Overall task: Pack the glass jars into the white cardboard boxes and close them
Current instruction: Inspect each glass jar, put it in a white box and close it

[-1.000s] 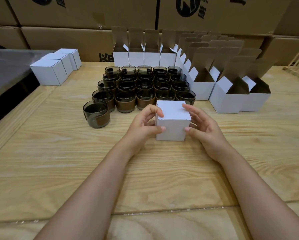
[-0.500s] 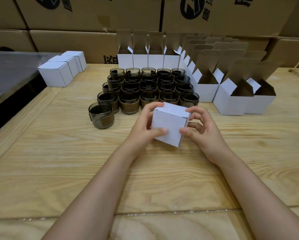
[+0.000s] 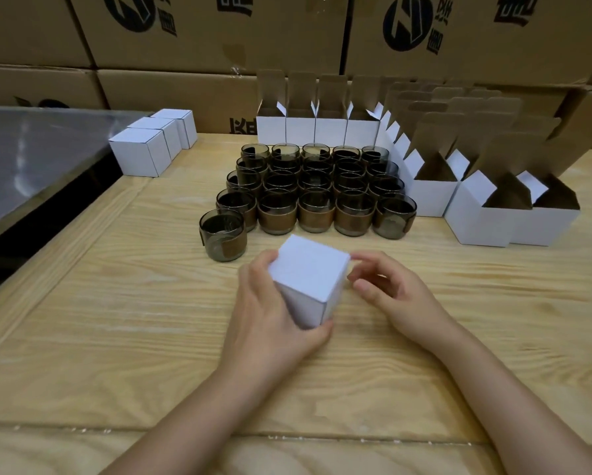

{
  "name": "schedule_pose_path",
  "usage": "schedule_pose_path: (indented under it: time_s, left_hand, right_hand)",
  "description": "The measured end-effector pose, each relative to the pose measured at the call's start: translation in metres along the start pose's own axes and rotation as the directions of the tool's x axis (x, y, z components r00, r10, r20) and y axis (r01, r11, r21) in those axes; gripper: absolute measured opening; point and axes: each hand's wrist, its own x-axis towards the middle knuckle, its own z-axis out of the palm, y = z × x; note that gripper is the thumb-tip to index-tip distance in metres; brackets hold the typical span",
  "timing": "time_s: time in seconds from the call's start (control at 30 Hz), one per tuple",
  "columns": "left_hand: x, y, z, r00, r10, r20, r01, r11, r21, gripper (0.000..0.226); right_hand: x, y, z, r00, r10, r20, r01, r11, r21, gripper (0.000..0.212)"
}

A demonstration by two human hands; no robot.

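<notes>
A closed white box [image 3: 308, 279] is tilted and lifted off the wooden table [image 3: 116, 320], near the middle. My left hand [image 3: 270, 327] grips it from the left and underneath. My right hand [image 3: 387, 293] sits just right of it, fingers loosely curled; the index tip touches the box's upper right corner and the thumb is apart from it. Behind stand several rows of smoky glass jars [image 3: 322, 190] with brown bands, and one jar [image 3: 222, 238] stands alone at their front left.
Several open white boxes [image 3: 318, 128] line the back, and more open boxes [image 3: 486, 217] stand at the right. Three closed white boxes [image 3: 140, 152] sit at the far left beside a metal surface [image 3: 30, 159]. Large brown cartons [image 3: 202, 36] wall the back.
The box rose off the table, tilted and shifted slightly left into my left hand. My right hand loosened its hold on the box's right side.
</notes>
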Motion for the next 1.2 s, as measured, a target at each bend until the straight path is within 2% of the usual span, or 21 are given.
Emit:
schedule_pose_path:
  time_s: [0.1,0.2,0.3,0.43,0.47,0.57,0.73,0.97,1.2]
  left_hand:
    - [-0.021,-0.026,-0.045,0.992,-0.103,-0.072,0.105,0.994,0.019,0.098]
    - [-0.035,-0.056,-0.087,0.962,-0.234,-0.138,0.243,0.969,0.053,0.108]
    - [-0.034,-0.083,-0.121,0.915,-0.336,-0.222,0.361,0.929,0.078,0.125]
    - [0.001,-0.119,-0.151,0.836,-0.447,-0.319,0.478,0.878,0.022,0.141]
    - [0.014,-0.127,-0.154,0.813,-0.473,-0.340,0.500,0.866,-0.010,0.140]
    - [0.059,-0.146,-0.153,0.743,-0.550,-0.381,0.568,0.819,-0.076,0.116]
    - [0.137,-0.172,-0.130,0.644,-0.633,-0.430,0.672,0.737,-0.078,0.094]
    - [0.218,-0.207,-0.116,0.576,-0.646,-0.501,0.764,0.644,0.048,0.097]
    - [0.244,-0.224,-0.113,0.544,-0.671,-0.503,0.820,0.551,0.152,0.095]
  right_hand:
    - [0.000,0.001,-0.002,0.998,0.053,-0.017,-0.054,0.996,-0.074,0.029]
    - [0.000,0.001,-0.002,0.998,0.064,-0.027,-0.066,0.992,-0.103,0.030]
    - [0.001,0.000,0.000,0.997,0.071,-0.034,-0.075,0.990,-0.116,0.033]
    - [0.000,-0.002,0.000,0.995,0.087,-0.053,-0.092,0.990,-0.104,0.028]
    - [0.000,-0.002,0.000,0.994,0.092,-0.057,-0.097,0.990,-0.104,0.027]
    - [0.001,-0.003,0.000,0.991,0.109,-0.079,-0.115,0.989,-0.087,0.028]
    - [0.002,-0.003,0.000,0.987,0.099,-0.123,-0.104,0.994,-0.034,0.030]
    - [0.004,-0.004,0.000,0.983,0.103,-0.153,-0.102,0.995,0.015,0.027]
    - [0.005,-0.005,-0.002,0.979,0.104,-0.177,-0.104,0.995,0.007,0.025]
